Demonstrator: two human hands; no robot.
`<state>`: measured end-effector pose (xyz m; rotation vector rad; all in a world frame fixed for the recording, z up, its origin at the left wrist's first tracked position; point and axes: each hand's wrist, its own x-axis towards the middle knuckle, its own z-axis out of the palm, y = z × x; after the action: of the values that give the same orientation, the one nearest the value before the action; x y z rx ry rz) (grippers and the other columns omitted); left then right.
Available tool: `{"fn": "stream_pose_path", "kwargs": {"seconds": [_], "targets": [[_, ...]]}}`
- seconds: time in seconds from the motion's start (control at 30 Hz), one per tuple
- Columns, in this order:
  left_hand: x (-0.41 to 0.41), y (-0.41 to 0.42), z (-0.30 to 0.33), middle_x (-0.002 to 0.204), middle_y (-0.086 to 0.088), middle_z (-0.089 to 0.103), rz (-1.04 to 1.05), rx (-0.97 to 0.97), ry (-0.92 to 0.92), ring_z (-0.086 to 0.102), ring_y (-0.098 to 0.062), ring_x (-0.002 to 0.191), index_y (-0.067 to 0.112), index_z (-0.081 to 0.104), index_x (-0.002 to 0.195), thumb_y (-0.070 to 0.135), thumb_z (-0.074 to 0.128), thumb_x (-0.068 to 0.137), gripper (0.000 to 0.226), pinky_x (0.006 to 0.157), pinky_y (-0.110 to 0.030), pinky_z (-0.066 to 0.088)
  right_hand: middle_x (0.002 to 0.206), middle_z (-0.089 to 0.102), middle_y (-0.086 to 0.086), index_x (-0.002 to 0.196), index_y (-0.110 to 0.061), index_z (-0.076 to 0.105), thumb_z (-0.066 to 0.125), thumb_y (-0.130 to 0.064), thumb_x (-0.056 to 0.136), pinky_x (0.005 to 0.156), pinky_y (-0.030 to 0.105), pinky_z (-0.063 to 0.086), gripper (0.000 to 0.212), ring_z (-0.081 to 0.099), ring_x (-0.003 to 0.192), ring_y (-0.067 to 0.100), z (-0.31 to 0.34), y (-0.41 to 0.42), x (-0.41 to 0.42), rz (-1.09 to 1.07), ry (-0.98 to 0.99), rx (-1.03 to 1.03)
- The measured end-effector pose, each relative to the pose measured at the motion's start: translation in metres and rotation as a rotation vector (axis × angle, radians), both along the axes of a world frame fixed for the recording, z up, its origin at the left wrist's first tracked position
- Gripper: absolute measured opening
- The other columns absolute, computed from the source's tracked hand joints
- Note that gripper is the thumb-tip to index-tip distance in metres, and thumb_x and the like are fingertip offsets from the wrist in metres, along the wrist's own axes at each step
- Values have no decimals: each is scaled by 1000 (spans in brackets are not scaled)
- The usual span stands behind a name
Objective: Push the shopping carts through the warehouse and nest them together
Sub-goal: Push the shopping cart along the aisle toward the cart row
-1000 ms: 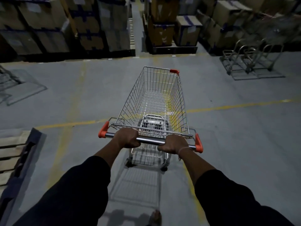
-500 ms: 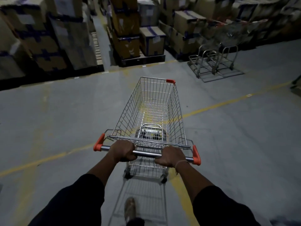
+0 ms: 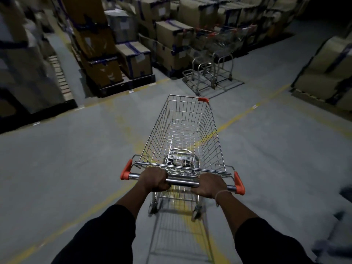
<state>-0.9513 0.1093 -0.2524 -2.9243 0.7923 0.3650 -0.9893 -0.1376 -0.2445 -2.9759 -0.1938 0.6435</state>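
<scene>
Both hands are wrapped tight round the cart's bar: the left hand near its left end, the right hand near its right, with bare steel between them. The fingers curl under the bar, so their tips are hidden. A thin band circles the right wrist. Black sleeves run off the bottom edge.

The cart stands dead centre on the grey floor, its nose toward 12 o'clock, straddling a yellow line. Its basket holds nothing I can make out; the rear wheels are blurred.

At 1 o'clock, well apart, a row of carts waits against the boxes. Their baskets melt into the gloom and I cannot count them. More boxes stack up at 10 o'clock, smeared and cut off by the edge, and a wrapped pallet sits at 3 o'clock, half out of view.
</scene>
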Motion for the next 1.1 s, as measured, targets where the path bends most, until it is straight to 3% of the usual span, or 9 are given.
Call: {"fn": "stream_pose_path", "kwargs": {"seconds": [0.2,0.37,0.57,0.63,0.77,0.93,1.1], "targets": [[79,-39,0,107,-11,71,-69,-18,19,68,-33,102,16,70,106,55,58,87,44,83,-38,52,115,72,11,107,-16,72,58,-78,82,89,39,52,69,67,107,33,4,-35,61,-89,-12,-14],[146,-79,3,96,-10,73,-99,-34,21,70,-32,95,17,71,95,56,55,82,44,77,-37,55,92,66,6,84,-21,61,63,-75,82,83,37,53,54,68,95,30,7,-69,124,-134,-17,-10],[228,-137,1,95,-9,74,-75,-30,-16,70,-30,95,16,73,96,53,58,84,42,76,-34,52,75,55,0,65,-23,44,61,-74,84,79,36,51,57,60,81,27,9,-126,210,-111,-36,-44],[252,-154,0,97,-8,74,-60,-34,-25,70,-29,96,17,73,96,53,60,85,40,76,-34,51,83,62,4,69,-20,50,62,-73,82,82,36,52,56,63,85,28,9,-144,236,-107,-47,-43],[302,-190,-2,98,-9,73,-32,-24,-25,69,-31,95,19,69,100,60,52,82,48,78,-36,52,102,73,10,95,-16,72,62,-74,80,91,38,54,61,69,100,31,6,-184,293,-91,-48,-28],[364,-231,-3,94,-7,73,1,-6,-10,69,-28,92,19,71,99,58,56,84,44,75,-35,50,109,74,11,106,-14,74,61,-76,81,94,39,54,68,69,105,33,6,-228,363,-44,-71,-21],[418,-258,-5,90,-8,72,25,-11,-4,68,-25,85,18,72,93,55,58,88,40,70,-32,47,111,73,11,104,-13,74,62,-77,81,93,38,53,69,69,107,33,7,-258,426,-9,-74,-23]]}}
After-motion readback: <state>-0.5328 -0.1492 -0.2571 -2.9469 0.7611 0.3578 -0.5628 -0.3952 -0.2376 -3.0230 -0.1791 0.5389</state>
